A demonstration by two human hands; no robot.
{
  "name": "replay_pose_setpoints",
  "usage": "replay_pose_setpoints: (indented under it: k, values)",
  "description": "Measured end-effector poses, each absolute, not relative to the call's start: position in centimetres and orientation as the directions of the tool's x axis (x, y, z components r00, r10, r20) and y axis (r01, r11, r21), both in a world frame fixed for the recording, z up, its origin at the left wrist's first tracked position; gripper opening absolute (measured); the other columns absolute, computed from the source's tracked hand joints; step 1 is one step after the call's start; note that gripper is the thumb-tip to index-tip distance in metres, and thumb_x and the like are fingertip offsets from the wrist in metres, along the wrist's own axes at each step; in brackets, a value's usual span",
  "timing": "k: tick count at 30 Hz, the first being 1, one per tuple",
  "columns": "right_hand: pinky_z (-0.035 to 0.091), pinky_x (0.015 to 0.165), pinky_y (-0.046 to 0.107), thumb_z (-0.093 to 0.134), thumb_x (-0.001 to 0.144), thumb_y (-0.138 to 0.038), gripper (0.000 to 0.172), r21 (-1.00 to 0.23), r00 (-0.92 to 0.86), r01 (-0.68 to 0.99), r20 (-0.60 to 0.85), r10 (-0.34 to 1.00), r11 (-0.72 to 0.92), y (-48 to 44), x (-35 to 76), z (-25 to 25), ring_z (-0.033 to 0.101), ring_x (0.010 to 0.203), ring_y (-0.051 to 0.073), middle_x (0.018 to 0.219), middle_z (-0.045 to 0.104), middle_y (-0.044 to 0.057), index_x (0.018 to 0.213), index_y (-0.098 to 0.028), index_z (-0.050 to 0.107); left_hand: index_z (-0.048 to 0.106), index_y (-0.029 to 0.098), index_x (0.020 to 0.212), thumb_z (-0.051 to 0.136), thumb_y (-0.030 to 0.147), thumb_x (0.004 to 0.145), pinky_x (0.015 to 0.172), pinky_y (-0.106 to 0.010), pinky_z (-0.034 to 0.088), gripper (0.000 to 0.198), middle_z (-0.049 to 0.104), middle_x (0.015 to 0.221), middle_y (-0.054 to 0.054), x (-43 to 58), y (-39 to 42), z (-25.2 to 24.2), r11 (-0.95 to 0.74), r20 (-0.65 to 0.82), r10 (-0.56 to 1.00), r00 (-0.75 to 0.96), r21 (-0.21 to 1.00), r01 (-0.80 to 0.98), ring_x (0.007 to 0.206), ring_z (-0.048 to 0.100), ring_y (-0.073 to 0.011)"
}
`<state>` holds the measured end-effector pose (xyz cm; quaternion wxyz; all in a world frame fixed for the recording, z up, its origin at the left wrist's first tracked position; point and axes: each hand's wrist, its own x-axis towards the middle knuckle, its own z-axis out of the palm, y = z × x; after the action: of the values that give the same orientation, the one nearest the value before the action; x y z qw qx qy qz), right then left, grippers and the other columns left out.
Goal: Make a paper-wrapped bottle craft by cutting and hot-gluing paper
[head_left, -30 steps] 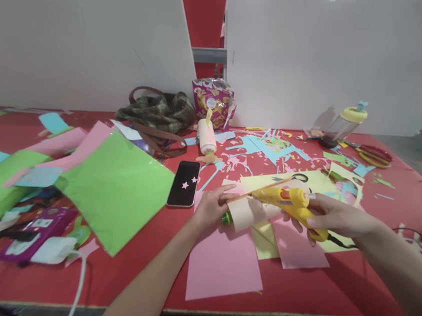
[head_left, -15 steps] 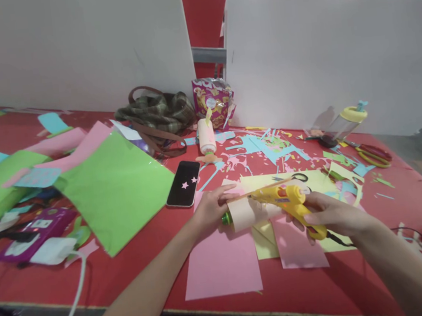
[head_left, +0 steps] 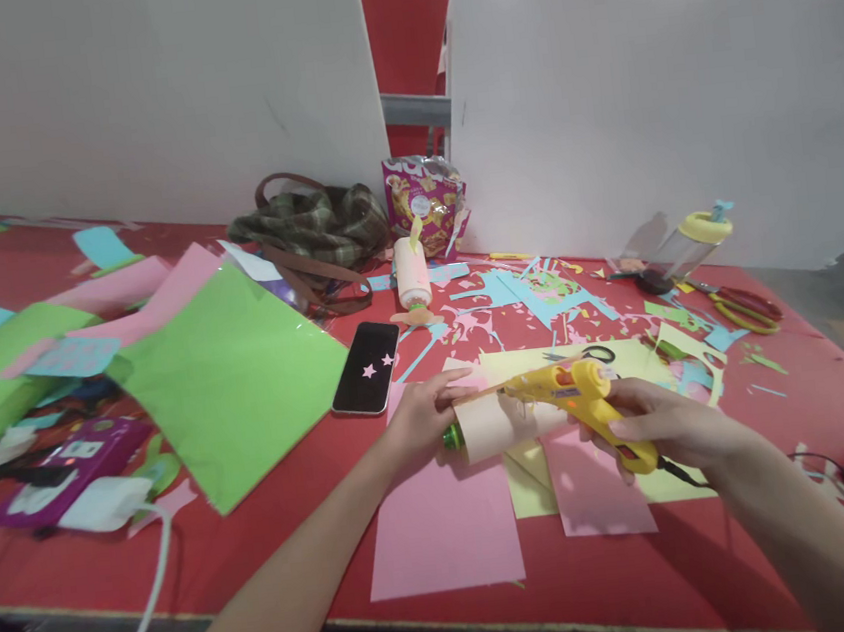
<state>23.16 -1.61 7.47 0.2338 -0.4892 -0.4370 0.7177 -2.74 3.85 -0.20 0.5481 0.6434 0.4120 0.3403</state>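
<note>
A bottle with a green cap (head_left: 453,437) lies on its side, with cream paper (head_left: 489,434) around its body. My left hand (head_left: 422,419) is closed at the paper's upper edge near the cap end, fingertips pinching the raised flap. My right hand (head_left: 667,426) is wrapped round the handle of a yellow glue gun (head_left: 569,386). The gun's nozzle points left, close above the paper along the lifted flap; I cannot tell whether it touches. Pink sheets (head_left: 445,535) and pale yellow paper (head_left: 531,480) lie beneath the bottle.
A phone (head_left: 365,367) with pink paper stars on it lies to the left, by a green sheet (head_left: 232,376). Behind stand a paper-wrapped bottle (head_left: 412,272) and a snack bag (head_left: 425,200). Scissors (head_left: 598,354), paper scraps (head_left: 517,296) and red-yellow scissors (head_left: 745,310) lie farther right.
The glue gun in my right hand has shifted slightly, its rear and handle a little up and to the right. My left hand keeps its place on the paper.
</note>
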Motion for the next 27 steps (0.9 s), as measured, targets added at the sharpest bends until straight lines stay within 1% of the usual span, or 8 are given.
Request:
replay_pose_setpoints:
  k: [2, 7, 9, 14, 21, 27]
  values:
    - [0.048, 0.045, 0.022, 0.068, 0.062, -0.027, 0.034, -0.857, -0.395, 0.096, -0.499, 0.772, -0.506, -1.7, 23.3, 7.5, 0.054, 0.054, 0.011, 0.072, 0.055, 0.004, 0.09, -0.012, 0.057, 0.051, 0.014, 0.109, 0.053, 0.011, 0.067, 0.072, -0.027, 0.048, 0.042, 0.065, 0.095, -0.01, -2.7, 3.9, -0.1, -0.057, -0.016, 0.905, 0.425, 0.986, 0.158, 0.09, 0.059, -0.0206]
    - [0.048, 0.042, 0.024, 0.068, 0.061, -0.028, 0.033, -0.863, -0.381, 0.077, -0.488, 0.785, -0.499, -1.8, 23.8, 7.4, 0.054, 0.051, 0.012, 0.07, 0.056, 0.004, 0.087, -0.013, 0.055, 0.049, 0.014, 0.112, 0.052, 0.011, 0.069, 0.073, -0.029, 0.048, 0.043, 0.065, 0.096, -0.01, -2.7, 3.9, -0.7, -0.038, -0.004, 0.899, 0.439, 0.995, 0.088, 0.09, 0.059, -0.0208]
    - [0.047, 0.042, 0.024, 0.069, 0.06, -0.028, 0.034, -0.858, -0.38, 0.071, -0.494, 0.782, -0.508, -1.8, 24.0, 7.5, 0.053, 0.05, 0.011, 0.069, 0.056, 0.004, 0.087, -0.013, 0.054, 0.049, 0.015, 0.112, 0.053, 0.011, 0.068, 0.073, -0.029, 0.048, 0.044, 0.065, 0.095, -0.011, -2.7, 3.9, -1.0, -0.042, -0.003, 0.901, 0.435, 0.995, 0.094, 0.09, 0.059, -0.0209]
    - [0.046, 0.043, 0.024, 0.068, 0.061, -0.027, 0.03, -0.845, -0.37, 0.031, -0.506, 0.779, -0.534, -2.1, 24.3, 7.7, 0.052, 0.046, 0.009, 0.065, 0.054, 0.001, 0.082, -0.014, 0.053, 0.05, 0.015, 0.112, 0.053, 0.011, 0.067, 0.072, -0.028, 0.048, 0.045, 0.065, 0.096, -0.01, -2.8, 4.1, -1.2, -0.052, 0.001, 0.906, 0.424, 0.993, 0.109, 0.092, 0.059, -0.0212]
    - [0.046, 0.042, 0.023, 0.07, 0.057, -0.028, 0.032, -0.83, -0.283, 0.026, -0.541, 0.792, -0.557, -2.2, 24.7, 8.3, 0.052, 0.047, 0.01, 0.064, 0.054, 0.001, 0.08, -0.013, 0.054, 0.049, 0.014, 0.113, 0.052, 0.01, 0.067, 0.073, -0.029, 0.047, 0.046, 0.065, 0.095, -0.01, -2.8, 4.0, -0.8, -0.047, -0.013, 0.906, 0.424, 0.99, 0.13, 0.092, 0.059, -0.0211]
    - [0.047, 0.042, 0.025, 0.068, 0.06, -0.028, 0.028, -0.843, -0.308, 0.05, -0.523, 0.795, -0.536, -2.2, 25.8, 8.1, 0.049, 0.048, 0.011, 0.061, 0.051, 0.001, 0.081, -0.012, 0.056, 0.048, 0.014, 0.113, 0.05, 0.009, 0.067, 0.074, -0.029, 0.047, 0.046, 0.065, 0.096, -0.009, -2.9, 4.1, -0.8, -0.08, -0.007, 0.896, 0.445, 0.981, 0.175, 0.093, 0.058, -0.0208]
